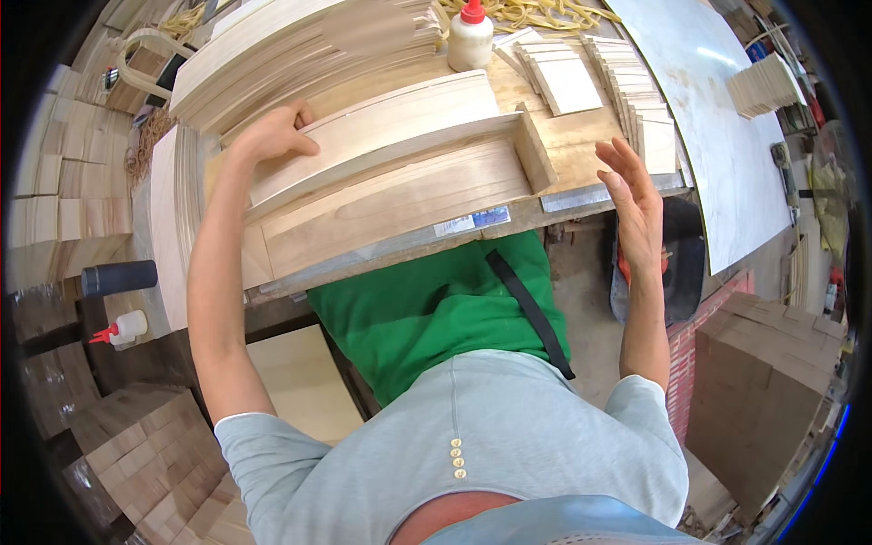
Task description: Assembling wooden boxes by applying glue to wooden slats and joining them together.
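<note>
A long, pale wooden board [400, 111] lies behind a partly assembled shallow wooden box [536, 154] on the workbench. My left hand [272, 134] is at the board's left end, thumb on its face and fingers curled toward its far edge. The box has a long side, a short right end and a flat panel [391, 204] facing up. My right hand [633, 195] is raised off the bench's right front, fingers stretched out and holding nothing. Nearest to it are thin wooden pieces [658, 141] in an overlapping row.
Stacked long boards [300, 54] line the back. A white glue bottle with a red cap [470, 41] stands behind the work; another glue bottle [127, 327] lies left, near a black cylinder [120, 278]. A metal sheet [718, 154] and cardboard box [763, 381] are to the right.
</note>
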Motion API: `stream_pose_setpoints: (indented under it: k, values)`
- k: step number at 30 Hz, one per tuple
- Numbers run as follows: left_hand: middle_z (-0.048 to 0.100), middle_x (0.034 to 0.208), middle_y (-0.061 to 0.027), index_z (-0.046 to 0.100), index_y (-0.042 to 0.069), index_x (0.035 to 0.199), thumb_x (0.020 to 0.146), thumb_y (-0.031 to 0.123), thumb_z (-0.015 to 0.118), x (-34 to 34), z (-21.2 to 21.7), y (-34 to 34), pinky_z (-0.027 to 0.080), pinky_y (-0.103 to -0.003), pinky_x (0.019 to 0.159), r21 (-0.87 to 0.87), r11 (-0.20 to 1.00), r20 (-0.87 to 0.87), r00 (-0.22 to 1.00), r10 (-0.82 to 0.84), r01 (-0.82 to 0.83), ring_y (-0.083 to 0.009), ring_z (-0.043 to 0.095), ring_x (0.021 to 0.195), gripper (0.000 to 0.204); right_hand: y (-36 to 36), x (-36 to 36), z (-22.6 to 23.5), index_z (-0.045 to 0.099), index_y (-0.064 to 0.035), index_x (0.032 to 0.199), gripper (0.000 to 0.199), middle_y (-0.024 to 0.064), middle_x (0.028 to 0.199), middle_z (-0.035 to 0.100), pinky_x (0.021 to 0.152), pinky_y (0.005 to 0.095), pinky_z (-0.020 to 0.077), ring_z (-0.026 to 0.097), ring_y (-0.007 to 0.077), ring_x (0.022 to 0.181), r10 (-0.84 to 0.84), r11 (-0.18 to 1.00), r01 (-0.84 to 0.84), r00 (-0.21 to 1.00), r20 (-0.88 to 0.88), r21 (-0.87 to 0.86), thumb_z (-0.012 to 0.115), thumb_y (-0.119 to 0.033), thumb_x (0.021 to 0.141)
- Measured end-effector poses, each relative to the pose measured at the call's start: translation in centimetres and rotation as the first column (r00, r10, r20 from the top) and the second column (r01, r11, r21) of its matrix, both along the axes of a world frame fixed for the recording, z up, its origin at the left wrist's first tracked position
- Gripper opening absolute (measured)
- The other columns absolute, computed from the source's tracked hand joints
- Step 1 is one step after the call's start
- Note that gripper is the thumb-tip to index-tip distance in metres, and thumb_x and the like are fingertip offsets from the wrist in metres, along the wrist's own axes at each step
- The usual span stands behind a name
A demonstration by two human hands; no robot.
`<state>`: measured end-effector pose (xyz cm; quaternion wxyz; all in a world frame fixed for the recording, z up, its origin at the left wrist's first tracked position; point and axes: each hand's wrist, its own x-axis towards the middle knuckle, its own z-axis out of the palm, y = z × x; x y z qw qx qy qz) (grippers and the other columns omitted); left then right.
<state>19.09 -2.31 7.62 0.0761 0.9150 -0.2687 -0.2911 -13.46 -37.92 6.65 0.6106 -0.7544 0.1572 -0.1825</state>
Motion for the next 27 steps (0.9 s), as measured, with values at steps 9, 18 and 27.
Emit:
stream_pose_setpoints:
  k: [9, 18, 27]
  values:
    - [0.063, 0.094, -0.0085, 0.06, 0.001, 0.111, 0.081, 0.01, 0.062, -2.2, 2.7, 3.4, 0.045, -0.031, 0.08, -0.472, 0.878, 0.107, 0.983, 0.152, -0.085, -0.0178, 0.058, 0.088, 0.031, 4.2, 2.6, -1.7, 0.034, 0.0009, 0.142, 0.081, 0.0214, 0.134, 0.05, 0.094, 0.034, 0.0455, 0.054, 0.0258, 0.116, 0.176, 0.928, -0.207, 0.976, -0.124, -0.309, 0.077, -0.021, 0.078]
    - [0.06, 0.097, -0.0171, 0.06, 0.001, 0.105, 0.086, 0.005, 0.057, -8.8, 0.5, 1.8, 0.046, -0.039, 0.081, -0.545, 0.83, 0.601, 0.747, 0.285, 0.122, -0.0342, 0.058, 0.095, 0.02, 5.2, 3.2, -2.9, 0.047, -0.0004, 0.133, 0.05, 0.0197, 0.098, 0.064, 0.072, 0.0334, 0.0498, 0.062, 0.022, 0.078, 0.089, 0.942, -0.144, 0.978, -0.189, -0.302, 0.063, -0.013, 0.087]
    - [0.06, 0.098, -0.0167, 0.06, 0.001, 0.105, 0.086, 0.003, 0.056, -8.7, 0.5, 1.6, 0.046, -0.039, 0.079, -0.553, 0.823, 0.581, 0.766, 0.274, 0.125, -0.0339, 0.059, 0.094, 0.019, 6.2, 3.2, -2.6, 0.051, -0.001, 0.128, 0.04, 0.0197, 0.098, 0.064, 0.077, 0.0326, 0.0492, 0.062, 0.0219, 0.086, 0.103, 0.948, -0.128, 0.99, -0.101, -0.292, 0.057, -0.005, 0.089]
